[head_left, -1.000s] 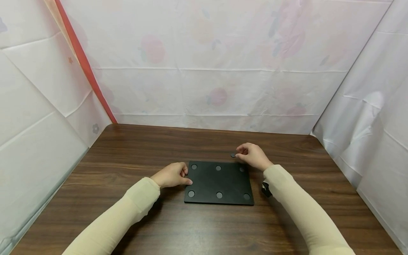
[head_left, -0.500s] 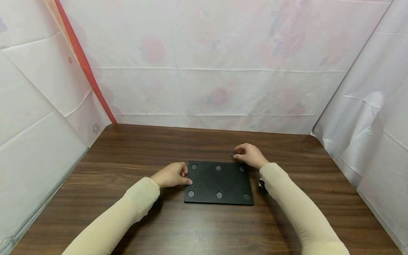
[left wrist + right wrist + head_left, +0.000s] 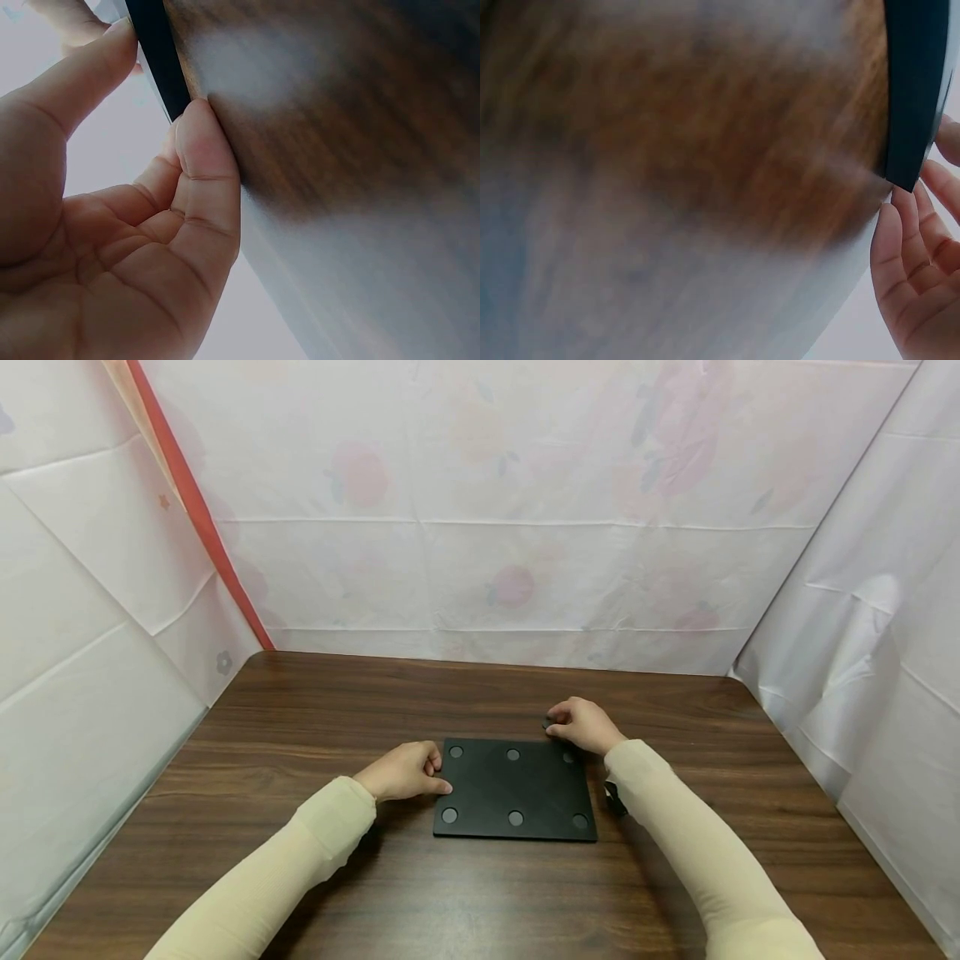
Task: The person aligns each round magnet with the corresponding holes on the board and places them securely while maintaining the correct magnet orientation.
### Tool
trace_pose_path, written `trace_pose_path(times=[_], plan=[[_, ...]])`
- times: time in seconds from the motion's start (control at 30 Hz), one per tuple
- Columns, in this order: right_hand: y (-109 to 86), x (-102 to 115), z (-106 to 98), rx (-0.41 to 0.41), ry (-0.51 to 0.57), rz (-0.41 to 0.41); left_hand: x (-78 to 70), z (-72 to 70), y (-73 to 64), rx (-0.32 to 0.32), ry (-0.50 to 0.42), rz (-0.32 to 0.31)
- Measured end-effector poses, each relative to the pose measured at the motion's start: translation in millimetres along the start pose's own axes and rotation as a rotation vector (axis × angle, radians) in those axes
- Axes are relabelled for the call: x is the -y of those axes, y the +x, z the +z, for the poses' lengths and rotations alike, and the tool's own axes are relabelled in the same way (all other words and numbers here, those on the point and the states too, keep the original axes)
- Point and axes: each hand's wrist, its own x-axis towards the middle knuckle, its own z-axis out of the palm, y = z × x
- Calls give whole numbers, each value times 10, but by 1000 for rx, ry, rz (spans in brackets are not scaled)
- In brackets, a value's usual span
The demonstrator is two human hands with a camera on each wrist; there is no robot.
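A flat black rectangular board with several grey round spots lies on the table. My left hand holds its left edge, thumb on the top face and curled fingers against the side. The left wrist view shows this hand close up at the board's dark edge. Just past the board's far right corner, my right hand pinches a small dark disc, mostly covered by thumb and index finger. In the right wrist view the right hand appears beside the board's corner; the disc is hidden there.
The brown wood-grain table carries the board near its middle. A pale patterned curtain hangs behind the far edge, with white cloth along the right side. A black object shows under the right sleeve.
My right hand has shifted slightly left, its fingers closing over the small disc, which showed more fully before. The left hand and the board stay in place.
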Motion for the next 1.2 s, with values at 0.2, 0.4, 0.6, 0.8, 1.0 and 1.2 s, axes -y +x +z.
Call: trace_pose_path(times=[0.2,0.4,0.6,0.8,1.0,1.2], plan=[[-6,17,11,-4,-27,-2,-2,0,-3,2,-4,1],[-7,20,27,-14,-56,-14,7,-2,-1,7,-10,2],[-15,22,31,-16,-57,-10,7,-3,3,7,-13,3],[-27,20,24,-22,-58,-4,-6,-4,-1,7,-13,5],[-36,34,18,-25,-58,1,-2,-7,-2,7,-4,6],[-25,43,30,-28,-83,-3,2,-13,1,10,-5,7]])
